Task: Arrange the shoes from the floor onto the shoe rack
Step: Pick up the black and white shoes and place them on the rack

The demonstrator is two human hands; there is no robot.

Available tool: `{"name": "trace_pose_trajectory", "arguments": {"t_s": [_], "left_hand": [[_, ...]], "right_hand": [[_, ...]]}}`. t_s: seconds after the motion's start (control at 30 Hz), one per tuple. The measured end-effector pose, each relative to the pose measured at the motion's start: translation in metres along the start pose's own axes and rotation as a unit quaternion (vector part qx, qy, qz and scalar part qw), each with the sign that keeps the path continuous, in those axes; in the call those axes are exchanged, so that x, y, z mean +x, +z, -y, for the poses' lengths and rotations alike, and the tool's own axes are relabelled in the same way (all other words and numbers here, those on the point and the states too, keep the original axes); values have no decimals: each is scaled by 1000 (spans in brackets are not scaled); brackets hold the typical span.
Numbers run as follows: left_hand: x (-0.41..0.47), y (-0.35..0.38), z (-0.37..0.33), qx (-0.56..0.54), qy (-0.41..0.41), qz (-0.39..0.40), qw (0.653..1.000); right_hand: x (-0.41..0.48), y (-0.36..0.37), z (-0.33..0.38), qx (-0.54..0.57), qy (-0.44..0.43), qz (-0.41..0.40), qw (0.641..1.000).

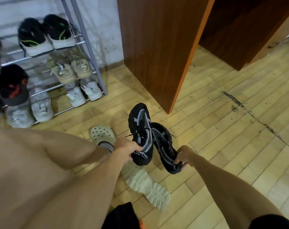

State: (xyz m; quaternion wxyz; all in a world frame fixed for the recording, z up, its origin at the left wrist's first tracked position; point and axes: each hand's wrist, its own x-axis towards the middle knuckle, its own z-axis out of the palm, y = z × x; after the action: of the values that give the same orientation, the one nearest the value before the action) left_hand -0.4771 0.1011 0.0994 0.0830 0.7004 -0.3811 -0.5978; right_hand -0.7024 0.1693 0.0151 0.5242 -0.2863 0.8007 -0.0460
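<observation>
My left hand (126, 150) grips the heel of a black shoe with grey pattern (140, 128), held toe-away above the floor. My right hand (184, 156) grips the heel of its matching black shoe (163, 146), right beside the first. A beige shoe (147, 187) lies sole-up on the floor just below them. The metal shoe rack (89, 47) stands at the left against the wall, with black-and-white shoes (46, 33) on an upper shelf, beige shoes (71, 68) below, and white shoes (84, 93) on the lowest bars.
A beige clog (101, 133) is on my foot near the rack. A brown wooden cabinet (157, 47) stands right of the rack. Wooden parquet floor (231, 138) stretches to the right. More dark shoes (11, 85) and white shoes (41, 106) fill the rack's left side.
</observation>
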Motion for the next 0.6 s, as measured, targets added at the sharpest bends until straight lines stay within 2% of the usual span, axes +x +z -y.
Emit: {"name": "trace_pose_trajectory", "arguments": {"t_s": [0.13,0.27,0.6], "left_hand": [[-15,-24,-28,-37,44,-45,997],[-38,-71,-62,-69,98,-104,987],[-89,-247,-134,-180,212,-245,929]], "right_hand": [[-23,-28,57,75,-84,-33,993],[-51,-45,131,145,-189,-3,971],[-151,-46,336,246,-362,38,898]]}}
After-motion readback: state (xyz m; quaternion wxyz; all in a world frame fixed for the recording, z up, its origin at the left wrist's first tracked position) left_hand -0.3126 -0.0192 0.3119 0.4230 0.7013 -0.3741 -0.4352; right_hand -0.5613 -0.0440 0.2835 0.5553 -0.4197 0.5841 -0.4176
